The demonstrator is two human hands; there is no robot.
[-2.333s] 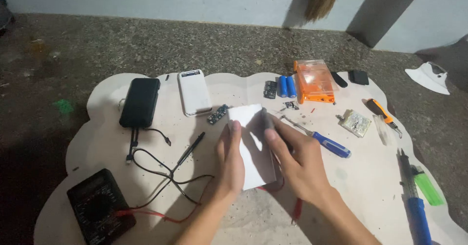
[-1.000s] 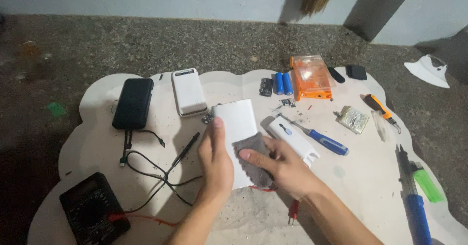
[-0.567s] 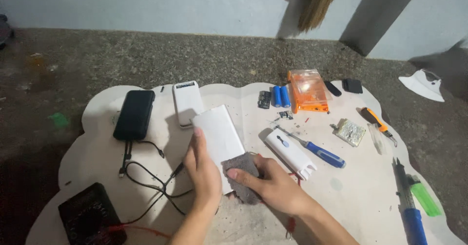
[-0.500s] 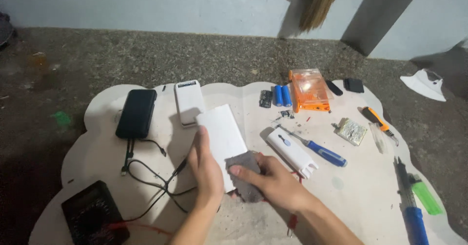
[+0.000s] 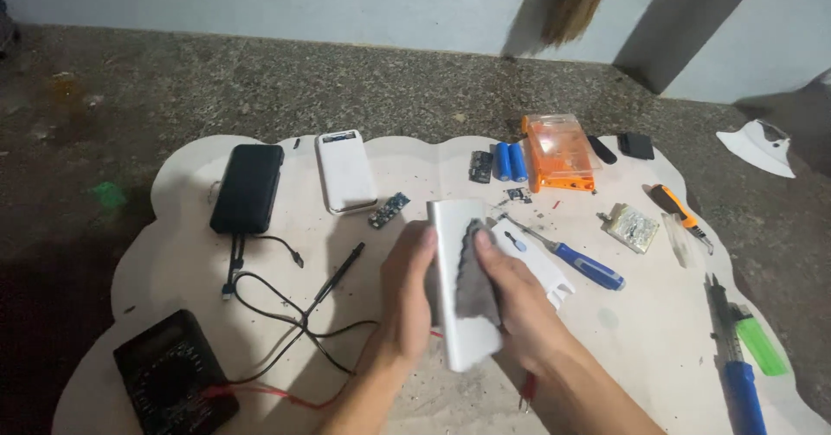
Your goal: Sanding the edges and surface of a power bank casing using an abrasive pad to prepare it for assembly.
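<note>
Gripped by left hand: white power bank (long axis twelve-to-six); right hand pressing grey cloth on it.

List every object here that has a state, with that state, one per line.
Left hand: grips white rectangular casing's edge.
Right hand: presses grey cloth on the casing.
White rectangular casing: tilted up, held off the board.
Grey cloth: crumpled against casing.
Orange clear plastic box: lying flat, lid shut.
Black multimeter: flat, leads attached.
Blue-handled screwdriver: lying loose.
Black power bank: cable plugged in.
</note>
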